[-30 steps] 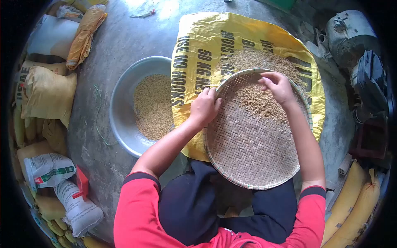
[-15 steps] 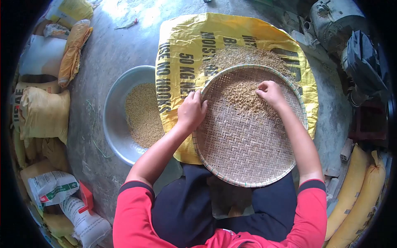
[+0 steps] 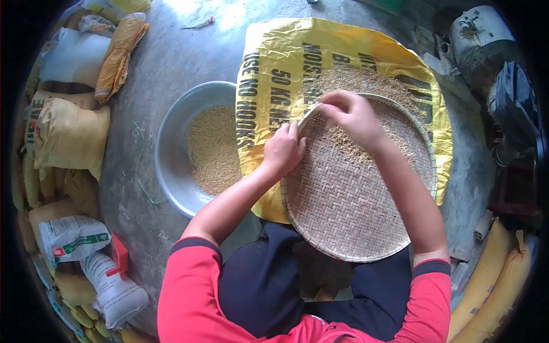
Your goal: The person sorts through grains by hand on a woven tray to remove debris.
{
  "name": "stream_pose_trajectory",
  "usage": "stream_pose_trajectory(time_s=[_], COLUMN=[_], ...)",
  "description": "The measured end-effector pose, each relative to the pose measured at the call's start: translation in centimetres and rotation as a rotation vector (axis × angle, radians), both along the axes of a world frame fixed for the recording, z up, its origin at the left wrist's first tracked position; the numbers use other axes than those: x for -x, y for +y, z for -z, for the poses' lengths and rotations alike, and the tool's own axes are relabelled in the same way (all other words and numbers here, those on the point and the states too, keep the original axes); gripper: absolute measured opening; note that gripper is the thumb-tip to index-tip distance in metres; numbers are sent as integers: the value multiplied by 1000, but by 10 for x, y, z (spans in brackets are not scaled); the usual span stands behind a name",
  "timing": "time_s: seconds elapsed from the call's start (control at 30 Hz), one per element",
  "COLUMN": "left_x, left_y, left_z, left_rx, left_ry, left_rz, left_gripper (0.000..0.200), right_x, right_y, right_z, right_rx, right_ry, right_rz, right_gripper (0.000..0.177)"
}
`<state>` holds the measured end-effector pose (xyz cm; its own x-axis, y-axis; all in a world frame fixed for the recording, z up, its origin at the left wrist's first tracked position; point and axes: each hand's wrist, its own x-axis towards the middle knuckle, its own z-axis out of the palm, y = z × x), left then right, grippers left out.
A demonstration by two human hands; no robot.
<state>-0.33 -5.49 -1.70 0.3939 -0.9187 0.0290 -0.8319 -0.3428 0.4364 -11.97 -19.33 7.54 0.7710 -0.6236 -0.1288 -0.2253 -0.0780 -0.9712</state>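
A round woven bamboo winnowing tray [image 3: 349, 211] rests over my lap and the front of a yellow sack [image 3: 274, 40] laid flat. Unhusked grain [image 3: 350, 147] lies spread on the upper part of the tray. My left hand [image 3: 281, 151] is closed on the tray's left rim, fingers over the edge. Above the tray's upper-left rim is my right hand [image 3: 353, 119], its fingers curled in a pinch and slightly blurred; what they hold, if anything, is hidden. More husky grain [image 3: 360, 79] is heaped on the sack beyond the tray.
Left of the sack stands a metal basin [image 3: 170, 134] with grain [image 3: 214, 151] in it. Filled sacks [image 3: 74, 134] line the left side, beside a red scoop [image 3: 119, 255]. Long yellow sacks [image 3: 486, 286] lie at right, below a metal machine [image 3: 483, 34].
My right hand has lifted from the grain and moved left to the tray's upper-left rim. My left hand stays on the rim. The whole view has shifted slightly.
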Motion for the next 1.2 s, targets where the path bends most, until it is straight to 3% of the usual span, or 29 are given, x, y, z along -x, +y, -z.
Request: stream_pose_trajectory(time_s=[0.1,0.17,0.23,0.27,0.43,0.57,0.67,0.9,1.03,1.2], left_x=[-3,-9,-2,-2,-2,-2,-1,-1,-1,-1], left_y=[0,-2,-1,-1,-2,-2,-2,-3,-2,-2], left_z=[5,23,2,2,7,7,6,6,7,6], left_rx=[-63,84,16,36,28,20,-2,-18,-9,-14], left_ry=[-39,37,7,7,-2,-23,-27,-42,-61,-19], left_rz=[60,86,62,40,24,37,36,52,48,33], left_gripper=[38,38,39,39,42,44,45,47,48,48], right_x=[-30,-30,-16,-3,78,107,99,78,78,71], right_y=[44,40,18,8,-62,-85,-76,-66,-67,-66], right_z=[-36,-21,5,14,87,104,96,98,95,84], right_rx=[-134,21,47,-72,297,339,532,580,567,501], right_ry=[-224,-187,-88,-62,255,411,500,703,722,556], right_rz=[-253,-194,-80,7,245,370,279,118,153,221], right_gripper=[25,24,23,21,17,15,17,16,14,13])
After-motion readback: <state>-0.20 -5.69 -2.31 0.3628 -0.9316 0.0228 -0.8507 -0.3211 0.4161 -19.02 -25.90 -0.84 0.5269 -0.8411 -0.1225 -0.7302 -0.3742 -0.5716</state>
